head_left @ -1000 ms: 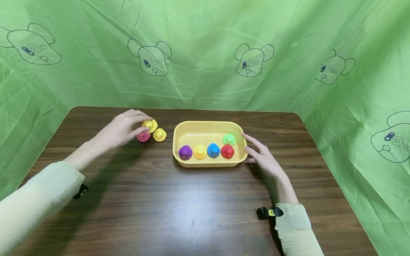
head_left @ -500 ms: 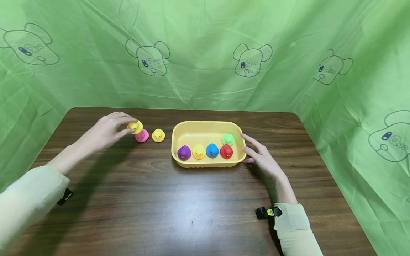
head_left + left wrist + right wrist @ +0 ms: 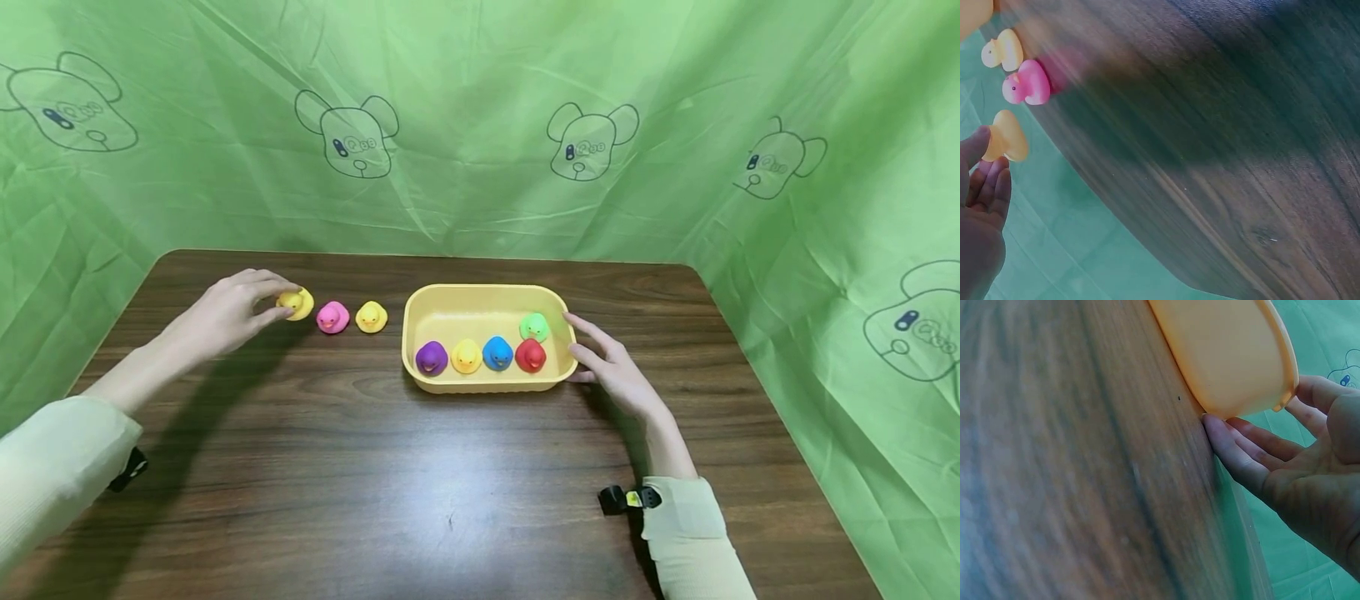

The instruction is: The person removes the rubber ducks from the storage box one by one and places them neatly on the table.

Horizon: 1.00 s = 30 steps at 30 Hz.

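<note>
My left hand pinches a yellow rubber duck between thumb and fingers, at the left of the table. Just right of it sit a pink rubber duck and another yellow duck, side by side. In the left wrist view the pinched duck shows next to the thumb. My right hand touches the right end of a yellow plastic tub, its fingers fairly straight against the wall. Inside the tub, a purple duck, a yellow, a blue and a red duck line the near side, with a green duck behind the red one.
The dark wooden table runs to a green printed curtain at the back and sides. Each sleeve has a small black device at the wrist, such as the right wrist camera.
My left hand has carried the yellow duck leftward, from above the pink duck to its left side, and lower. The pink duck now shows fully. My right hand stays at the tub.
</note>
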Each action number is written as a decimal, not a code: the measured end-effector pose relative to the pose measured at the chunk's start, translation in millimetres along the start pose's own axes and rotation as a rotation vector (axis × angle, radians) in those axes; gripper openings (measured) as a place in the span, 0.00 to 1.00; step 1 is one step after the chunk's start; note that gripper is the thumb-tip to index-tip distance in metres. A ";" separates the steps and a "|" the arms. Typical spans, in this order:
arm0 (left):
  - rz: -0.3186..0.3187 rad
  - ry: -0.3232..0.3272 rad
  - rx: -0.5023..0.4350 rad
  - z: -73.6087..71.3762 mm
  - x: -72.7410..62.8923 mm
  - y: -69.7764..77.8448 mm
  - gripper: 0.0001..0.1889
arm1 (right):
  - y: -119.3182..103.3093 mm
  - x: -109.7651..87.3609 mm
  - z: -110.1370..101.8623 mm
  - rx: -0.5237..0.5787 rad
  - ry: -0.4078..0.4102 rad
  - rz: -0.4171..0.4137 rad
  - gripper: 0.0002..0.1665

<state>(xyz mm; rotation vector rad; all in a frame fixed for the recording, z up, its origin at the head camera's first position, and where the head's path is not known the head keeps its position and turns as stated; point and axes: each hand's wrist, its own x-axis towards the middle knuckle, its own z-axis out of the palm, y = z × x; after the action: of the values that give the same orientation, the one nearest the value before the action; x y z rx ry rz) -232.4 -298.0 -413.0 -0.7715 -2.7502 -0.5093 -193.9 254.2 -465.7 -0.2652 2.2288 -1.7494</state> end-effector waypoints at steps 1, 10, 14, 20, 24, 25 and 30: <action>0.003 -0.001 0.002 0.8 -0.2 -0.8 0.15 | 0.3 0.0 -0.1 0.001 0.002 0.002 0.34; 0.025 0.001 0.026 8.3 -7.3 -11.3 0.15 | -0.7 -0.1 0.9 0.001 0.006 0.008 0.34; 0.022 -0.018 0.029 11.0 -9.4 -14.9 0.16 | -0.8 -0.6 0.7 0.003 0.006 0.005 0.34; 0.042 -0.023 0.034 15.5 -9.7 -18.8 0.16 | 0.8 -0.7 -0.1 0.004 0.008 0.003 0.34; 0.040 -0.028 0.038 18.5 -9.3 -21.2 0.15 | 0.9 -0.2 0.1 0.006 0.010 0.005 0.34; 0.042 -0.031 0.041 19.1 -9.3 -21.8 0.15 | 0.5 -0.1 0.3 0.009 0.012 0.007 0.34; 0.046 -0.039 0.042 22.2 -9.1 -25.2 0.16 | -1.3 -0.4 0.5 0.008 0.008 0.005 0.34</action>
<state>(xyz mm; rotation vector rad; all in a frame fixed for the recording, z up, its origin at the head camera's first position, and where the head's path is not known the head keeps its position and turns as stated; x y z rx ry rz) -241.4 -313.6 -442.8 -0.8410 -2.7622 -0.4300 -193.4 253.6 -464.5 -0.2516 2.2254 -1.7594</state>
